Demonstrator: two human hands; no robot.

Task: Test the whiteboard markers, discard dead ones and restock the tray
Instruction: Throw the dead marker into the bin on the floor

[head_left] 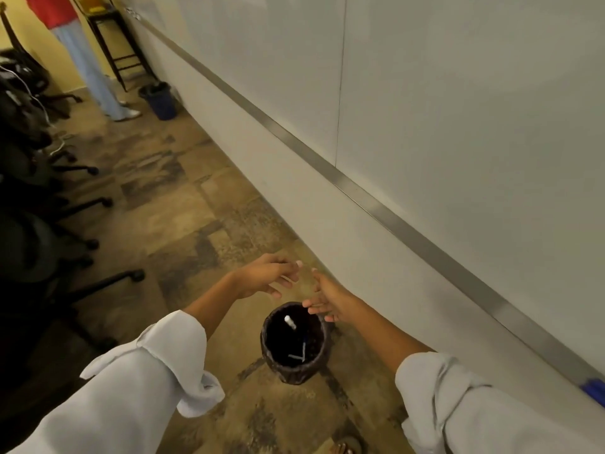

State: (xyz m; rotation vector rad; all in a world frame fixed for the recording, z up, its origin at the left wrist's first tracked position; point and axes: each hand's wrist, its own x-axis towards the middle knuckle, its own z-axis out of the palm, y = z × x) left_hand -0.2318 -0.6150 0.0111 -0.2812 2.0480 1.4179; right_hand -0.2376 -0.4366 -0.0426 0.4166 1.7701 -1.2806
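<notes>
Both hands, left hand (265, 276) and right hand (330, 301), hang spread and empty above the black bin (294, 371). Discarded markers (299, 353) lie inside, one white marker (290, 322) near the mouth. Restocking the tray (393, 217) looks undone.

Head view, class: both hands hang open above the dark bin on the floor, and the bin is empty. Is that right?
Not quite. In the head view the left hand and right hand are open above the dark bin, but it is not empty: a white marker and bluish pieces lie inside.
</notes>
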